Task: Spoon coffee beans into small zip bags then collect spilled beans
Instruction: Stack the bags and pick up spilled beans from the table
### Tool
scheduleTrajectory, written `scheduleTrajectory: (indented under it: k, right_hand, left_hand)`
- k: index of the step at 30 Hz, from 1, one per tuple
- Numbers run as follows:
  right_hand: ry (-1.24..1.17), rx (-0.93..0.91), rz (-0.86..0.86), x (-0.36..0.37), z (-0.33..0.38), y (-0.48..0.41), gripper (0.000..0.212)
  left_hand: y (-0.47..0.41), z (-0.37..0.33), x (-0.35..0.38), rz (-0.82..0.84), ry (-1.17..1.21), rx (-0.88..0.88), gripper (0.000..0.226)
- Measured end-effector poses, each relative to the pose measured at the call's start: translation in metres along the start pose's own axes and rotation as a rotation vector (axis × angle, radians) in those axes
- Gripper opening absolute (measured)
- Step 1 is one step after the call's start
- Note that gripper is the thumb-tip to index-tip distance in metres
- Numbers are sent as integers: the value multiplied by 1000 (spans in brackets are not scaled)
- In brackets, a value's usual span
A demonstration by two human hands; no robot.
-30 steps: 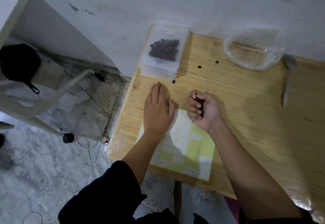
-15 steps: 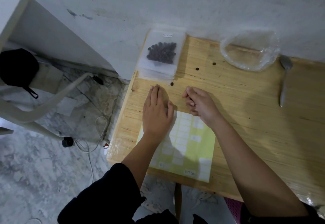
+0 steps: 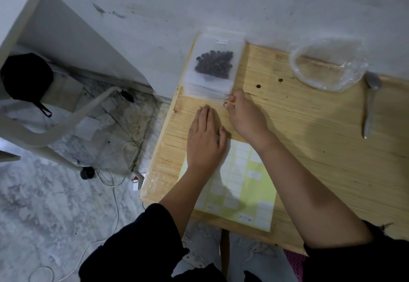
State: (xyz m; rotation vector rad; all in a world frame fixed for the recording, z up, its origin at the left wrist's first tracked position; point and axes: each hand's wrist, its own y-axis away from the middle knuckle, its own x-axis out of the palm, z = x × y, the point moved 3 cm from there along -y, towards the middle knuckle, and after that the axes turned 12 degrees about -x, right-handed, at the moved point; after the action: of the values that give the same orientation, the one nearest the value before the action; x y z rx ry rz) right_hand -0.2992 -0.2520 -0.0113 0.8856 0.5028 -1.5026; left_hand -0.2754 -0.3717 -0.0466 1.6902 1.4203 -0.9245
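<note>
A small zip bag filled with dark coffee beans lies on top of a stack of empty bags at the table's far left corner. My right hand reaches to the stack's near edge, its fingertips pinched on a spilled coffee bean. Two more loose beans lie on the wood just beyond that hand. My left hand rests flat, palm down, on the top corner of a yellow label sheet. A metal spoon lies at the far right.
A crumpled large clear plastic bag sits at the back against the wall. The wooden table ends at its left edge close to my left hand. On the floor to the left are a white chair frame, a black bag and cables.
My right hand, curled with beans in it a second ago, has turned palm down and moved forward to the bean beside the bag stack. My left hand has stayed in place.
</note>
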Motion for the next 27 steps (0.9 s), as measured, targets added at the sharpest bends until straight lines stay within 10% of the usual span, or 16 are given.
scheduleTrajectory:
  k: [27]
  right_hand:
    - [406,-41,37,7,-4,9,30]
  left_hand:
    - [0,0,0,7,-16,23,61]
